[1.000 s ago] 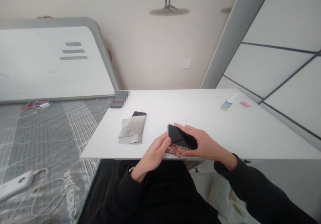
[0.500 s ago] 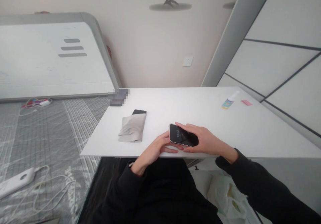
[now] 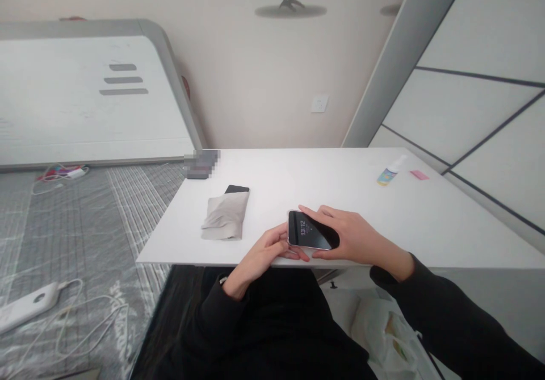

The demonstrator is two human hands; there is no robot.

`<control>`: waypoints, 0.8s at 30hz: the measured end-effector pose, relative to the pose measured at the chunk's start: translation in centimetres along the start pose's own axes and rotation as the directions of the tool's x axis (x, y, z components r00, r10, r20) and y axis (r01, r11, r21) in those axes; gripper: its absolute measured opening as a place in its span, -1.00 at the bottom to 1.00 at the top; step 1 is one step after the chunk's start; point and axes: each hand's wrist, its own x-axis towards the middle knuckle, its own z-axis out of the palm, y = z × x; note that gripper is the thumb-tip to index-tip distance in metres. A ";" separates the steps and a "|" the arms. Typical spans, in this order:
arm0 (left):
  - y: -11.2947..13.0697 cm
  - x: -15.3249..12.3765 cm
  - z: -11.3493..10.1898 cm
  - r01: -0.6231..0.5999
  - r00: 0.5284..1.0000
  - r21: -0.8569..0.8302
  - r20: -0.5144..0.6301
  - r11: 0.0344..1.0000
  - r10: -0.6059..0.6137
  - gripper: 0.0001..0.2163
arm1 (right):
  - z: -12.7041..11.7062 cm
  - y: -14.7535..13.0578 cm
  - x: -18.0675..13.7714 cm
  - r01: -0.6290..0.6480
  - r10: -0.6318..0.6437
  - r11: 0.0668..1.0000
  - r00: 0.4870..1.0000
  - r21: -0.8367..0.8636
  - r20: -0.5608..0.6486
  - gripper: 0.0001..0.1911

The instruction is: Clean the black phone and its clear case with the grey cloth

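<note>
A black-screened smartphone (image 3: 313, 232), its lock screen showing 13:12, lies sideways between my two hands near the table's front edge. My right hand (image 3: 347, 235) grips its right end, thumb along the lower edge and fingers along the far edge. At the other end my left hand (image 3: 276, 246) is closed on the phone's left edge, with some fingers reaching under it. To the left on the table, a grey cloth (image 3: 225, 216) covers most of a dark, flat, phone-like object (image 3: 237, 189).
The white table (image 3: 306, 170) also holds a small spray bottle (image 3: 387, 175) and a pink slip (image 3: 419, 175) at the right. A pixelated dark item (image 3: 202, 165) sits at its back left corner. On the bed, a white power strip (image 3: 32, 306) trails a cable.
My right hand has shifted slightly to the right on the phone. The phone has turned a little and its screen looks brighter. The cloth and bottle have stayed put.
</note>
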 end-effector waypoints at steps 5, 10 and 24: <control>0.7 -0.3 0.7 0.018 1.000 0.041 -0.021 0.999 -0.017 -0.62 | -0.2 -0.2 -0.2 0.014 -0.014 0.998 1.000 -0.060 0.005 -0.02; 1.5 0.1 1.6 0.056 0.995 0.120 -0.087 0.991 -0.046 -0.68 | -0.3 -0.7 -0.4 0.021 -0.022 0.985 1.000 -0.174 -0.004 -0.03; 1.0 0.5 1.2 0.075 0.994 0.085 -0.086 0.994 -0.068 -0.65 | -1.3 -1.7 0.4 -0.022 0.029 0.981 0.999 -0.195 0.032 -0.10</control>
